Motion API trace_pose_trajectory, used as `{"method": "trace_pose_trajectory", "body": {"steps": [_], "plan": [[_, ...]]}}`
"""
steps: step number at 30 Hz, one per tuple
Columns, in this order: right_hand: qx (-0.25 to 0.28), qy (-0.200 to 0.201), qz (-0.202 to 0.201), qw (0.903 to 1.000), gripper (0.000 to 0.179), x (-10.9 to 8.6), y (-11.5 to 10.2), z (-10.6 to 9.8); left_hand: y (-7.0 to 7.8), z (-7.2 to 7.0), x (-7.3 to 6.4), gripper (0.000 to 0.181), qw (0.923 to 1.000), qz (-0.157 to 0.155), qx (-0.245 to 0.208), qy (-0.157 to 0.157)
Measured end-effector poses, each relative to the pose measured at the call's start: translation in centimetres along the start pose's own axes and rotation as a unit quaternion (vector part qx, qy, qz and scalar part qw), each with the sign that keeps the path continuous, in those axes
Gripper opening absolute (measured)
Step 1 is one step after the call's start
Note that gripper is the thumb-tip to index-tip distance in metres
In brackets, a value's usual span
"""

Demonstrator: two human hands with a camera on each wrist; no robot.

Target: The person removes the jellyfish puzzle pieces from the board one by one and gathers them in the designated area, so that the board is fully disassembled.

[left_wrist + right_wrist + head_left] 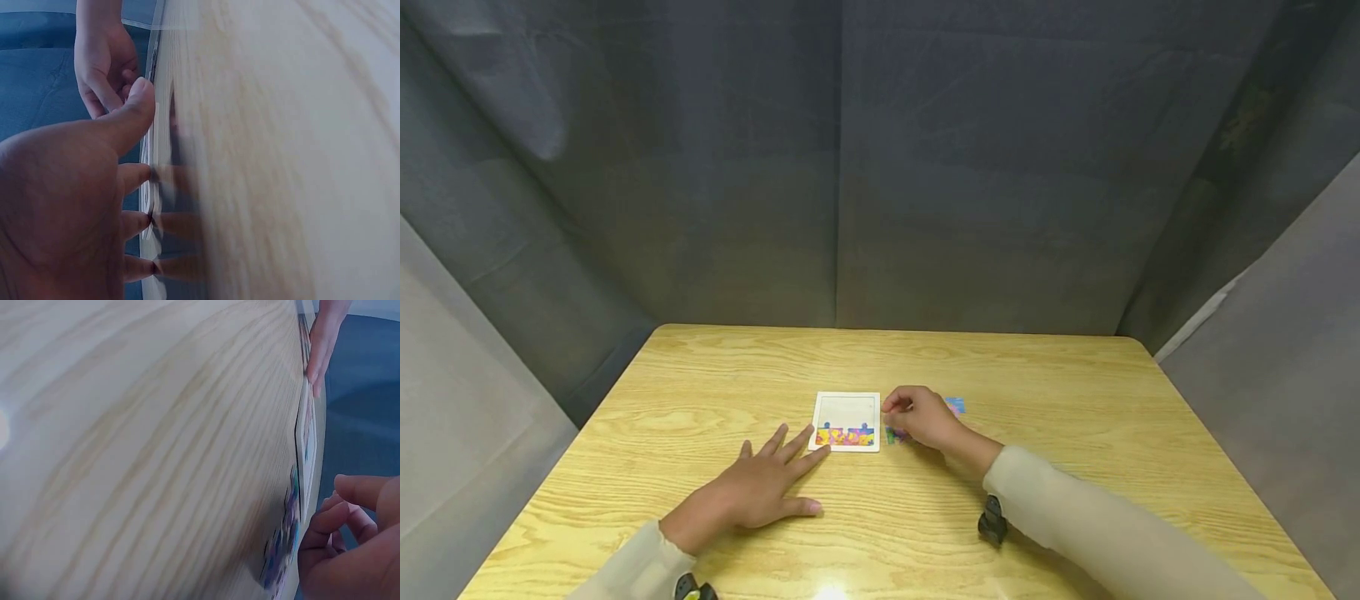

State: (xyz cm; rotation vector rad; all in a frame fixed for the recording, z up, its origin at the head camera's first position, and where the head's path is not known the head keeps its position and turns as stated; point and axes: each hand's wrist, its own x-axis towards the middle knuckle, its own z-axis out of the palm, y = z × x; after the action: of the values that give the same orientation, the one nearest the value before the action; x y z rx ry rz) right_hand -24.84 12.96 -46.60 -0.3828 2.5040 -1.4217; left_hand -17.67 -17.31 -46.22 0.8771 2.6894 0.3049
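Note:
A white puzzle tray [846,408] lies mid-table, and only its near row holds colourful pieces [845,436]. My left hand [760,487] lies flat on the table with fingers spread. Its fingertips [817,451] touch the tray's near left corner, as the left wrist view shows: left hand [62,206], tray edge [150,156]. My right hand [919,417] hovers just right of the tray with fingers curled over loose puzzle pieces [892,436]. In the right wrist view its curled fingers [328,528] are close to those pieces [281,553], and I see nothing between them.
The wooden table [1075,400] has rounded far corners and is enclosed by dark grey cloth walls [970,167]. A blue loose piece [956,406] lies just beyond my right hand. Black wrist cameras [992,521] sit on both sleeves.

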Motion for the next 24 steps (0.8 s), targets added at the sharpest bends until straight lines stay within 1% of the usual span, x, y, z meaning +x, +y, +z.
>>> {"method": "trace_pose_trajectory", "body": {"steps": [9, 13, 16, 22, 24], "plan": [[0.003, -0.017, -0.022, 0.9996, 0.009, 1.2, -0.9, 1.9, -0.1, 0.1, 0.2, 0.086, 0.9999, -0.009, 0.003, -0.005], [0.003, -0.014, -0.020, 0.9997, 0.009, 1.7, -1.1, 2.9, -0.1, 0.0, 0.2, 0.086, 1.0000, -0.003, 0.006, -0.003], [0.009, -0.020, -0.019, 0.9996, 0.010, 2.0, -1.4, 3.6, 0.0, 0.0, 0.2, 0.085, 1.0000, 0.002, 0.007, -0.001], [0.027, -0.042, -0.027, 0.9984, 0.013, 2.3, -1.8, 4.9, -0.1, 0.0, 0.1, 0.086, 1.0000, -0.002, 0.004, -0.003], [0.014, -0.042, -0.030, 0.9986, 0.013, 2.4, -2.0, 5.3, -0.1, 0.0, 0.1, 0.086, 1.0000, -0.004, 0.002, -0.004]]}}
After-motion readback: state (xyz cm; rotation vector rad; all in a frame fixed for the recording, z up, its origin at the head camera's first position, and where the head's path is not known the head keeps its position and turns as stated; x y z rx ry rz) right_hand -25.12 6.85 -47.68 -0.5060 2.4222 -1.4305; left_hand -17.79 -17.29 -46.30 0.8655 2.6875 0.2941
